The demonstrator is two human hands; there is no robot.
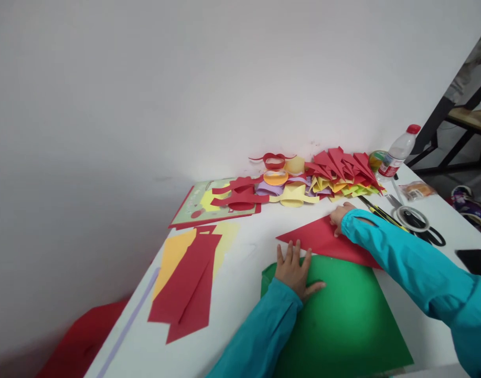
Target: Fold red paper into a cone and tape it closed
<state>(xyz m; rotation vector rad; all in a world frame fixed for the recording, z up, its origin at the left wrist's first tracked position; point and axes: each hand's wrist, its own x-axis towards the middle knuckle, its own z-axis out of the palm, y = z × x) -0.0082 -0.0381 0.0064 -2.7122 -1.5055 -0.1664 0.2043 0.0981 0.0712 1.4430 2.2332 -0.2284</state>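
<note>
My left hand [295, 270] lies flat with fingers spread on the far left corner of a green paper sheet [342, 320], its fingertips reaching the edge of a folded red paper triangle [322, 239]. My right hand [340, 216] presses down on the far edge of that red triangle, fingers curled slightly against the paper. Both arms wear teal sleeves. The red triangle overlaps the green sheet's far edge on the white table [252, 247].
Red and yellow paper offcuts [191, 275] lie at left. Several folded red, yellow and purple pieces [303, 181] are heaped along the wall. A water bottle [397, 152], tape roll [411, 218], scissors [431, 233], pencils [377, 212] and a dark phone [474, 260] sit at right.
</note>
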